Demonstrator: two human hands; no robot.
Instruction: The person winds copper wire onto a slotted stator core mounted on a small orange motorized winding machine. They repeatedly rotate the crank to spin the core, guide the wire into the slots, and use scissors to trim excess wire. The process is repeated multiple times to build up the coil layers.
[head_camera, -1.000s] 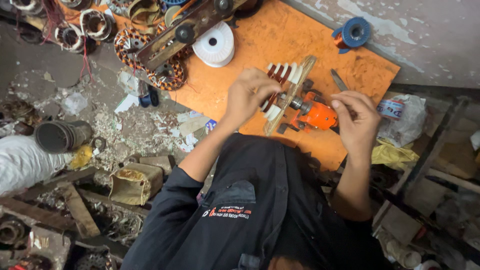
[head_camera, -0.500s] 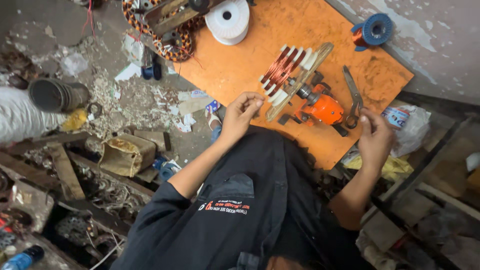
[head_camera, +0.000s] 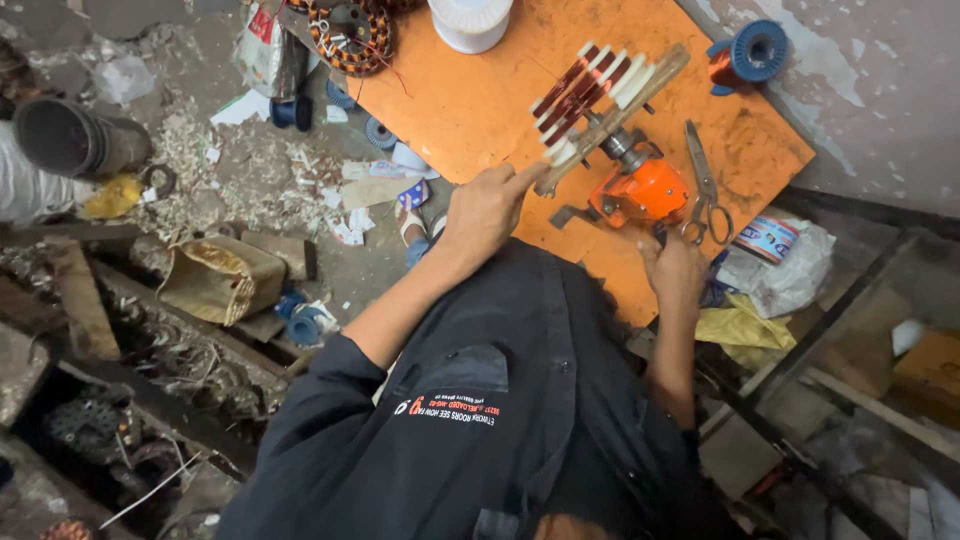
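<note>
A small orange hand winder (head_camera: 640, 192) stands on an orange board (head_camera: 470, 110). It carries a wooden bar (head_camera: 610, 115) with a white stepped former wound with copper wire (head_camera: 585, 85). My left hand (head_camera: 488, 208) rests at the bar's near end, thumb and index finger pinching it. At the winder's near side, my right hand (head_camera: 675, 272) is closed around a dark crank handle (head_camera: 662, 236). Grey scissors (head_camera: 705, 195) lie just right of the winder. My dark shirt fills the lower middle of the view.
A white spool (head_camera: 470, 20) and a copper-wound stator (head_camera: 350, 30) sit at the board's far end, a blue wire spool (head_camera: 750, 55) at far right. A plastic bag (head_camera: 775, 262) and yellow cloth (head_camera: 735, 330) lie right. Left floor holds debris, a dark pipe (head_camera: 70, 135), a torn box (head_camera: 215, 280).
My left hand dropped back from the former, then came forward to the near end of the wooden bar. My right hand moved left from beside the scissors to the winder's crank.
</note>
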